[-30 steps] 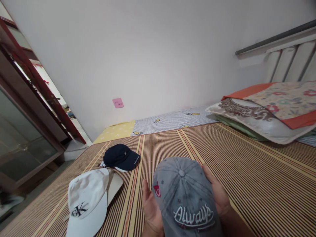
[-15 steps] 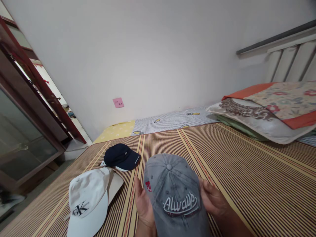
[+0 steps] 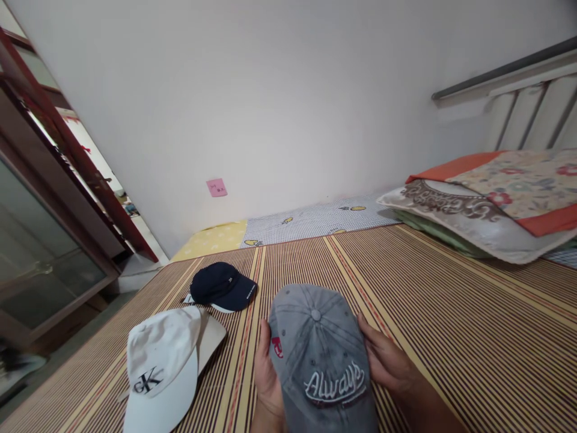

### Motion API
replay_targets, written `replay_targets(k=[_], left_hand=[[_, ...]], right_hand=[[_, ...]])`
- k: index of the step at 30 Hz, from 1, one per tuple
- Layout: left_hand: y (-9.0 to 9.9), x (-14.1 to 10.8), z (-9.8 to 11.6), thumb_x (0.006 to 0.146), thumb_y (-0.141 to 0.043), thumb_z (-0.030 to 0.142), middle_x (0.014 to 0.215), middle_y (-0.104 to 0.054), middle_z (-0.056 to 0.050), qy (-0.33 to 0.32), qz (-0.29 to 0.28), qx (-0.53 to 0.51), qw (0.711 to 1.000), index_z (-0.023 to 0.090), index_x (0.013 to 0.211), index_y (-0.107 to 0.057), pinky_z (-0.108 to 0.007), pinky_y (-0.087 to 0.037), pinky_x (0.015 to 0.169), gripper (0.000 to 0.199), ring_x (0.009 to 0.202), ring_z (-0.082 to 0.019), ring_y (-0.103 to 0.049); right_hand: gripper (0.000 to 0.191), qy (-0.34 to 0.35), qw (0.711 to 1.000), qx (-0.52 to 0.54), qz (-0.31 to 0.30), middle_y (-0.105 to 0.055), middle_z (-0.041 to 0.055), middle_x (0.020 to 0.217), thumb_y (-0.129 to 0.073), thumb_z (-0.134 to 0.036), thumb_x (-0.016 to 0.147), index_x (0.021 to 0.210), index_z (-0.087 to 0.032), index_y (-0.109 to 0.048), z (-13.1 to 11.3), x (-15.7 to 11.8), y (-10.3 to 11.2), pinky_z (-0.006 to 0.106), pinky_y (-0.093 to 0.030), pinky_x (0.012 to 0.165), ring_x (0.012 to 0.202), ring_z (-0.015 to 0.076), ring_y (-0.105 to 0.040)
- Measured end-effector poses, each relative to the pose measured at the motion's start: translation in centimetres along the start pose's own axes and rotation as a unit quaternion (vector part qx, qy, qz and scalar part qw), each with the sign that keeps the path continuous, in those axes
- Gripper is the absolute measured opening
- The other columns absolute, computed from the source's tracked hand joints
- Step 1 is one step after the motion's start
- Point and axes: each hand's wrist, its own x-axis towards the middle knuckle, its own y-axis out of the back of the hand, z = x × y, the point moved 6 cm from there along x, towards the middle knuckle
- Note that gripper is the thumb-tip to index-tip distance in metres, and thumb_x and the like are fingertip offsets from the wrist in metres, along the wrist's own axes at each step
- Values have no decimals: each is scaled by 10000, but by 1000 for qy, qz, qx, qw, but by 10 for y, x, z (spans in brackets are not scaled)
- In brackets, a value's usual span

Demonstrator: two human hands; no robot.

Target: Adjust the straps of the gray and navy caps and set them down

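Note:
Between my two hands is a grey cap (image 3: pixel 320 349) with "Always" embroidered in white and a small red patch on its left side. My left hand (image 3: pixel 268 376) holds its left side, thumb up along the edge. On the opposite side my right hand (image 3: pixel 387 364) grips the cap, its fingers partly hidden. A white cap (image 3: pixel 162 355) with black "CK" letters lies to the left, with a beige brim (image 3: pixel 211 337) showing behind it. Farther back, a navy cap (image 3: pixel 220 287) rests on the striped mat (image 3: pixel 451 313).
Pillows (image 3: pixel 478 216) with a floral, orange-edged cover (image 3: pixel 536 180) lie at the right. A white wall (image 3: pixel 293 108) bearing a pink note (image 3: pixel 217 187) rises behind the mat. At the left stand a glass-panelled door (image 3: pixel 45 258) and a doorway.
The grey cap has shifted slightly right and down, tilting a little. My left hand has moved slightly right with it, and my right thumb is now higher against the cap's edge.

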Motion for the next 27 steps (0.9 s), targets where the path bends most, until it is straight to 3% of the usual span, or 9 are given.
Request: replay_targets(k=[7,9,11,14,16,18,23,27], left_hand=[[-4,0,13,989,4,678,1587,-527,-90,-16,-5,2,1000,248,1417,-640,-492,8,1302,885,1584,-274,-264],[-5,-1,14,987,0,684,1594,-516,-89,-12,-13,9,1000,246,1425,-631,-491,18,1301,884,1588,-271,-253],[-5,-1,15,976,14,697,1592,-516,-91,-10,-19,13,1000,237,1435,-620,-480,28,1300,908,1590,-264,-243],[-5,-1,15,957,63,701,1569,-537,-100,-12,-22,7,1000,215,1445,-609,-462,41,1300,962,1590,-256,-240],[-5,0,15,965,84,675,1553,-555,-95,-13,-22,-2,1000,217,1441,-615,-459,46,1300,961,1590,-248,-240],[-7,2,13,985,80,642,1552,-558,-89,-10,-19,-5,1000,227,1438,-618,-465,46,1301,930,1590,-245,-240],[-17,8,4,998,26,647,1587,-516,-106,4,-6,4,1000,221,1443,-611,-500,30,1305,886,1595,-271,-230],[-22,12,-3,972,8,694,1603,-493,-140,23,1,20,1000,189,1485,-564,-520,-2,1307,920,1591,-298,-243]], right_hand=[[556,-28,998,-37,-46,-707,135,1372,-622,-600,971,1358,-205,-676,3,4,-11,504,-345,1217,1391,294,-565],[536,-23,997,-63,-26,-731,134,1328,-622,-600,972,1333,-211,-698,5,6,-4,495,-400,1172,1326,289,-619],[517,-7,990,-132,43,-782,135,1200,-656,-615,944,1241,-202,-751,5,10,9,496,-497,1052,1150,295,-715],[475,86,938,-281,184,-812,121,970,-779,-618,833,1013,-179,-806,-15,10,26,457,-566,860,893,291,-749],[408,158,903,-326,232,-800,90,931,-851,-569,773,942,-202,-794,-32,5,22,419,-557,861,894,278,-730],[324,209,877,-357,244,-787,63,951,-852,-502,795,965,-235,-780,-47,-3,6,385,-546,887,929,259,-713],[209,297,771,-519,217,-745,57,889,-711,-409,912,1035,-249,-765,-67,-27,-56,355,-546,725,790,229,-680],[166,290,736,-582,187,-708,49,860,-713,-333,867,999,-245,-762,-68,-33,-76,342,-530,670,717,204,-642]])
